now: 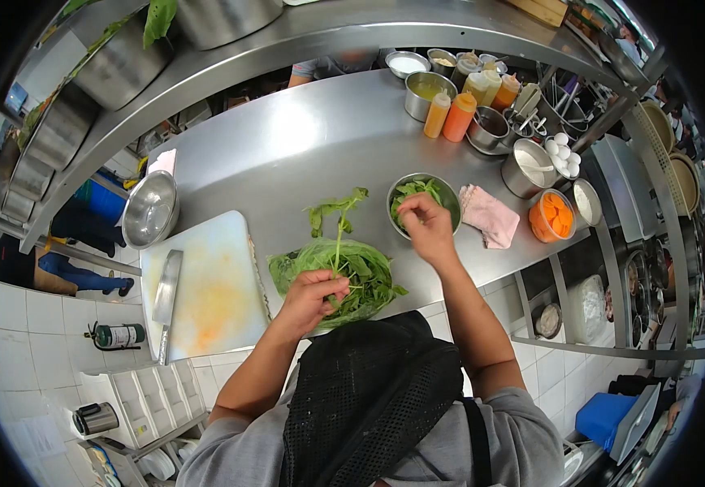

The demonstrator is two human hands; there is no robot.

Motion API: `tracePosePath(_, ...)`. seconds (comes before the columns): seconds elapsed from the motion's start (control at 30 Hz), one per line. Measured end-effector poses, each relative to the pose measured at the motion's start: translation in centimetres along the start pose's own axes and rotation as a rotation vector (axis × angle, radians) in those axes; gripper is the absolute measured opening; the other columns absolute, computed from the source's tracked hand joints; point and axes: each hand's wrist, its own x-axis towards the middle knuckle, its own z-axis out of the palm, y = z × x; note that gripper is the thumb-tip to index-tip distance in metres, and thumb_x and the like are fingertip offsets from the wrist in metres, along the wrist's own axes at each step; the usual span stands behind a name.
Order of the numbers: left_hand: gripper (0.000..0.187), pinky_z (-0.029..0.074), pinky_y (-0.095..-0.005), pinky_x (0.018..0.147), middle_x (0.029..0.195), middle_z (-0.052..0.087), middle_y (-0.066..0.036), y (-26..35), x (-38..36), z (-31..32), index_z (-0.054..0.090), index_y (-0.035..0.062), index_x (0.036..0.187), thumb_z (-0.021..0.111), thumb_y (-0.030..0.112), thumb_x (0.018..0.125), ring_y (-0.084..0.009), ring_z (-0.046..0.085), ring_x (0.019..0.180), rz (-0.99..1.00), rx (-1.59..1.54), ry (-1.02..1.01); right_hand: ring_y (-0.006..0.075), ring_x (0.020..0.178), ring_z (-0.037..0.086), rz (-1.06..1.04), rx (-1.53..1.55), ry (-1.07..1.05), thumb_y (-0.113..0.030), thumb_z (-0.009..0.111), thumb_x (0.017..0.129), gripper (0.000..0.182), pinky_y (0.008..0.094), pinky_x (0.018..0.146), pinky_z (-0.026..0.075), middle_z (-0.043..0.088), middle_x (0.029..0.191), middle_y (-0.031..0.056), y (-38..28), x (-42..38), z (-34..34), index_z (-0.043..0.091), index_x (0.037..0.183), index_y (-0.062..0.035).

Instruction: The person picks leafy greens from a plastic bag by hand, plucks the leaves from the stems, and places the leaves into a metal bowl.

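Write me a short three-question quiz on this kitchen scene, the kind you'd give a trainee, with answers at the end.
1. True or false: the knife lies on the pink cloth.
2. What does the person's left hand hold?
A) an egg
B) a leafy stem
C) a squeeze bottle
3. Fill in the blank: the right hand is over a metal ____ with green leaves in it.

Key: 1. False, it lies on the cutting board; 2. B; 3. bowl.

Knife (167, 290) on cutting board (210, 284), leaves (414, 191) in bowl (447, 197)
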Motion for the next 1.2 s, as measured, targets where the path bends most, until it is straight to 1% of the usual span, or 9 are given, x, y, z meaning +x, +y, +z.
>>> tracePosePath(0.1,0.015,0.027,-0.0203,0.044,0.068,0.06,-0.002,-0.2,-0.3,0.0,0.064,0.0008,0.077,0.065,0.011,0.088,-0.0049,0.043,0.051,0.037,0.13,0.065,0.0155,0.078,0.058,-0.059,-0.285,-0.009,-0.004,0.065,0.083,0.008,0.026,0.07,0.047,0.062,0.09,0.0107,-0.7,0.9,-1.9,0.067,0.09,-0.0021)
tracePosePath(0.13,0.016,0.029,-0.021,0.046,0.068,0.059,0.0,-0.3,-0.3,0.1,0.065,0.0022,0.076,0.066,0.013,0.088,-0.0036,0.043,0.053,0.065,0.263,0.117,0.0217,0.084,0.059,-0.048,-0.406,-0.052,-0.005,0.065,0.082,0.023,0.0294,0.075,0.048,0.062,0.098,0.0135,-0.7,1.1,-2.7,0.066,0.105,-0.0024)
tracePosePath(0.23,0.019,0.032,-0.0222,0.05,0.066,0.057,0.002,-0.9,-0.1,-0.4,0.064,0.0017,0.075,0.067,0.015,0.088,-0.0027,0.043,0.057,0.29,0.577,0.091,0.0304,0.095,0.058,-0.126,-0.839,-0.011,-0.006,0.065,0.081,0.034,0.0356,0.084,0.046,0.061,0.106,0.0161,-0.8,1.5,-3.7,0.061,0.115,-0.0014)
tracePosePath(0.37,0.019,0.035,-0.025,0.052,0.063,0.055,0.001,-0.6,-0.7,0.2,0.062,-0.0001,0.076,0.067,0.014,0.088,-0.0042,0.042,0.06,0.377,0.738,0.123,0.0367,0.104,0.054,-0.167,-0.764,0.075,-0.009,0.067,0.08,0.039,0.0419,0.091,0.043,0.059,0.111,0.0178,-3.4,0.8,-2.6,0.058,0.117,-0.0004)
tracePosePath(0.43,0.018,0.037,-0.0266,0.053,0.062,0.053,-0.003,-0.6,-0.9,0.5,0.061,-0.0014,0.079,0.067,0.013,0.087,-0.0065,0.042,0.06,0.472,0.804,0.138,0.0351,0.104,0.054,-0.341,-0.476,-0.029,-0.01,0.068,0.078,0.038,0.0414,0.092,0.043,0.058,0.113,0.0159,-6.0,0.2,-1.9,0.059,0.114,-0.0022)
tracePosePath(0.67,0.018,0.037,-0.0273,0.054,0.061,0.049,-0.005,-0.2,-1.3,0.9,0.061,-0.0022,0.08,0.067,0.013,0.087,-0.0077,0.042,0.061,0.546,0.889,0.133,0.0287,0.097,0.057,-0.611,-0.683,-0.316,-0.005,0.07,0.075,0.026,0.0367,0.086,0.044,0.061,0.106,0.0062,-7.8,-0.7,-1.0,0.065,0.1,-0.007)
tracePosePath(0.93,0.019,0.034,-0.0228,0.053,0.061,0.051,0.005,0.1,-1.2,0.4,0.062,-0.0013,0.074,0.068,0.011,0.088,-0.0028,0.041,0.06,0.349,0.67,0.099,0.0291,0.08,0.061,-0.5,-0.633,-0.414,0.002,0.068,0.074,0.018,0.037,0.076,0.048,0.064,0.084,0.0099,-7.3,-1.0,-1.6,0.064,0.09,-0.0026)
tracePosePath(1.07,0.02,0.033,-0.0225,0.052,0.06,0.051,0.005,-0.2,-0.9,0.9,0.062,-0.0007,0.073,0.068,0.011,0.087,-0.0028,0.041,0.059,0.396,0.685,0.1,0.0281,0.075,0.059,-0.458,-0.59,-0.352,-0.001,0.065,0.077,0.011,0.0353,0.071,0.048,0.063,0.079,0.0095,-5.7,-1.0,-1.6,0.065,0.087,-0.0036)
tracePosePath(1.2,0.019,0.033,-0.0226,0.051,0.062,0.053,0.004,-0.2,-0.9,0.9,0.065,0.0001,0.074,0.068,0.013,0.088,-0.0033,0.042,0.058,0.324,0.651,0.046,0.0175,0.073,0.062,-0.139,-0.267,-0.136,-0.004,0.058,0.086,0.007,0.0308,0.069,0.049,0.066,0.08,0.007,-3.4,-0.4,-2.0,0.064,0.086,0.0003)
